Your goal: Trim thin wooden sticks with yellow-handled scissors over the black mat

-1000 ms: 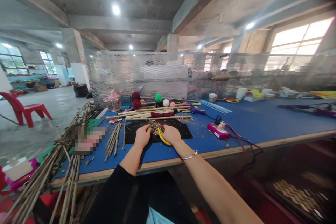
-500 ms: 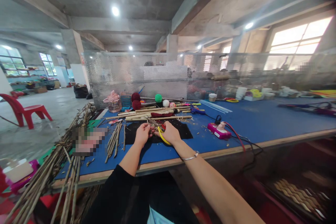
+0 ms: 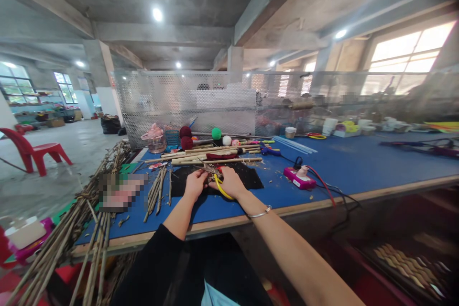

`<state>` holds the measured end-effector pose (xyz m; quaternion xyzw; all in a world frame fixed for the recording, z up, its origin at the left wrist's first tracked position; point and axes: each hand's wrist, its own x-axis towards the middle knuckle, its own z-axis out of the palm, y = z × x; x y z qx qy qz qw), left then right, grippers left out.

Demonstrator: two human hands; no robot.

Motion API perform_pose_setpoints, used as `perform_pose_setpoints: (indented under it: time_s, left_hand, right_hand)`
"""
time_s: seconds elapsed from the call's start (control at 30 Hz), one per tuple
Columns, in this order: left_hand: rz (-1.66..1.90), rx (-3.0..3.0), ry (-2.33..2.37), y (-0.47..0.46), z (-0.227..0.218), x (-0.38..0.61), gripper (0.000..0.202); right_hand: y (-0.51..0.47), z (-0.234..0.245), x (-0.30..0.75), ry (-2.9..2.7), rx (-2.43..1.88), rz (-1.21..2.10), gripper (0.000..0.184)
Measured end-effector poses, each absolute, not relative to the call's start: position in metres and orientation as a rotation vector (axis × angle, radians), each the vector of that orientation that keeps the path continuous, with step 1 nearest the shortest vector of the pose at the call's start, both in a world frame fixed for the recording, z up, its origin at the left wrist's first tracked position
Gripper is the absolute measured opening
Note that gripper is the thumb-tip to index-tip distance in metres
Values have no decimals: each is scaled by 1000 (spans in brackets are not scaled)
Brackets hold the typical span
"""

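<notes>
Yellow-handled scissors, gripped in the right hand, with the bowed handle looping out beneath the palm and the blades slanting forward and leftward. Position: over the black mat, with the blade end just past the fingertips of the left hand. Left fingers curled, thumb drawn in close to them; impossible to tell from this view about any small piece pinched there. Equally unclear: the exact gap between the blades.

For good work at this point, probably best to keep both wrists low and steady above the mat, near the small bits scattered between the two hands. Hold the handle firmly, but without squeezing hard; steer the blades from the wrist rather than from the elbow. Keep the left thumb and fingertips behind the cutting edges, never across their line, given so little room between edge and fingers. For any cut, short, measured bites likely safer than one long stroke. Mind the blade tips on the far side, with the pale rods lying just past the mat. Leave undisturbed the short twigs to the left of the left hand, and the magenta power strip, well apart on the right.
</notes>
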<state>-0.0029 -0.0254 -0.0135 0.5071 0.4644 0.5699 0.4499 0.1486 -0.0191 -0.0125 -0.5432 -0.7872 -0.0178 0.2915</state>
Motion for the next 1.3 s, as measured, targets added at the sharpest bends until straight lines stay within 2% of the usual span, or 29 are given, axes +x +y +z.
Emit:
perform_pose_setpoints:
  time_s: [0.53,0.73,1.0,1.3]
  left_hand:
    - [1349,1335,930,-24,-16,2,40]
    - [1379,1317,962,-25,-14,2,41]
    - [1381,1264,1087,-22,-16,1,31]
    - [1357,1362,1152,-23,-16,-1,30]
  right_hand:
    - [-21,-8,148,-2084,-1451,-86,55]
    - [-23,-7,147,-2109,-1642,-19,56]
    - [-27,0,144,-2092,-1767,64,60]
    - [-27,0,143,-2064,-1837,55,62]
